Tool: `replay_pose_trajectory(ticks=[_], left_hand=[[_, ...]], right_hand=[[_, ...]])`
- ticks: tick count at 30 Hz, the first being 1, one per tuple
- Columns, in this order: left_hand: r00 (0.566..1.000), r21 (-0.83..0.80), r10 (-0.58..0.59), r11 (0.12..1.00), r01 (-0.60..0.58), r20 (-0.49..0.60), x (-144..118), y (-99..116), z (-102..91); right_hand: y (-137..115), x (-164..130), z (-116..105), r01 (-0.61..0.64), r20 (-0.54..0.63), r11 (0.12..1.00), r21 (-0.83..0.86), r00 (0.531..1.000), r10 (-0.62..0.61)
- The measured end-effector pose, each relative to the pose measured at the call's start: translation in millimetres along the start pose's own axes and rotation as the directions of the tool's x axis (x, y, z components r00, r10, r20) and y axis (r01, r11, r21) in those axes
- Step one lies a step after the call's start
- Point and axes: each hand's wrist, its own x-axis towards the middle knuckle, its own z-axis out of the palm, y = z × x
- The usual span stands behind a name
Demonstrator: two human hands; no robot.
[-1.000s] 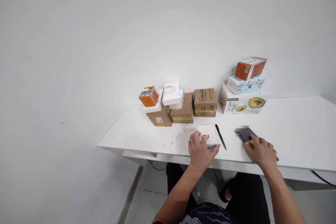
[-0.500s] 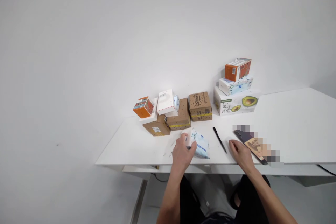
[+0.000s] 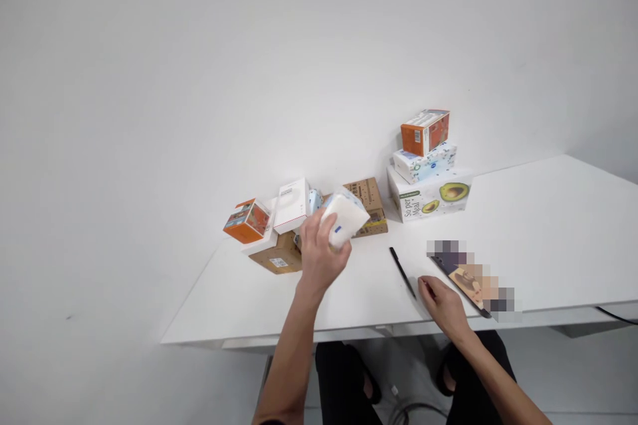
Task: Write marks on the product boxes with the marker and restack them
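My left hand (image 3: 321, 255) grips a white and pale blue tissue pack (image 3: 347, 218), lifted and tilted in front of the cardboard boxes. It hides much of the cardboard box (image 3: 371, 209) behind it. Close by on the left, a white flat box (image 3: 292, 204) and an orange box (image 3: 248, 221) sit on top of a brown carton (image 3: 279, 255). My right hand (image 3: 442, 305) rests on the table with its fingers curled in. A black pen (image 3: 401, 272) lies to its left and a phone-like slab (image 3: 461, 279), partly pixelated, to its right.
At the back right stands a stack: a white avocado-print box (image 3: 433, 199) below, a tissue pack (image 3: 425, 163) in the middle, an orange box (image 3: 425, 133) on top. The white table (image 3: 538, 232) meets the wall behind. A cable (image 3: 615, 319) hangs at the right edge.
My left hand has raised the tissue pack off the table and carried it toward the cardboard boxes, turning it. My right hand stays by the pen. The view has shifted slightly.
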Motion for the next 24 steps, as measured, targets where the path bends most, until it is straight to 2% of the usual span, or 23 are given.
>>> replay_pose_trajectory(ticks=[2,3,6,7,9,12,14,16,17,18,21,24], left_hand=[[0.996,0.008,0.083,0.997,-0.082,-0.034,7.9,-20.6,34.2],[0.996,0.018,0.092,0.996,-0.092,-0.015,9.1,-30.2,51.7],[0.985,0.015,0.031,0.999,-0.034,0.169,4.7,-49.2,94.2],[0.972,-0.002,0.011,1.0,-0.011,0.233,2.2,-51.4,103.3],[0.966,-0.031,-0.046,0.998,0.056,0.255,-0.4,-50.5,114.3],[0.982,-0.059,-0.147,0.986,0.154,0.116,9.7,-38.9,122.6],[0.983,-0.082,-0.179,0.98,0.183,0.052,29.3,-26.3,130.8],[0.98,-0.13,-0.197,0.971,0.2,0.036,58.5,-11.1,144.8],[0.973,-0.203,-0.228,0.951,0.232,0.041,75.7,-3.1,154.0],[0.965,-0.28,-0.255,0.924,0.262,0.06,93.8,4.8,164.5],[0.937,-0.479,-0.282,0.806,0.348,0.206,145.8,25.3,200.5],[0.888,-0.576,-0.323,0.676,0.459,0.328,181.6,39.0,234.5]], right_hand=[[-2.0,0.6,-1.7,0.009,0.01,1.0,0.018,1.0,-0.009],[-2.8,0.8,-2.5,0.014,0.015,0.999,0.029,1.0,-0.015],[-3.2,0.8,-3.1,0.029,0.027,0.998,0.049,0.999,-0.03],[-2.6,0.6,-2.7,0.035,0.029,0.998,0.055,0.999,-0.036],[-0.9,0.2,-1.3,0.047,0.04,0.997,0.067,0.998,-0.049],[1.2,-0.1,0.4,0.052,0.062,0.995,0.083,0.996,-0.057],[1.4,0.4,0.3,0.054,0.071,0.995,0.085,0.996,-0.06],[0.7,1.3,-0.4,0.057,0.071,0.994,0.093,0.995,-0.064],[0.2,1.8,-0.8,0.055,0.069,0.993,0.101,0.996,-0.063],[-0.2,2.3,-1.0,0.051,0.067,0.993,0.111,0.996,-0.058],[-0.5,2.8,-0.3,0.032,0.062,0.99,0.134,0.997,-0.041],[0.1,2.4,1.9,0.027,0.033,0.99,0.14,0.999,-0.032]])
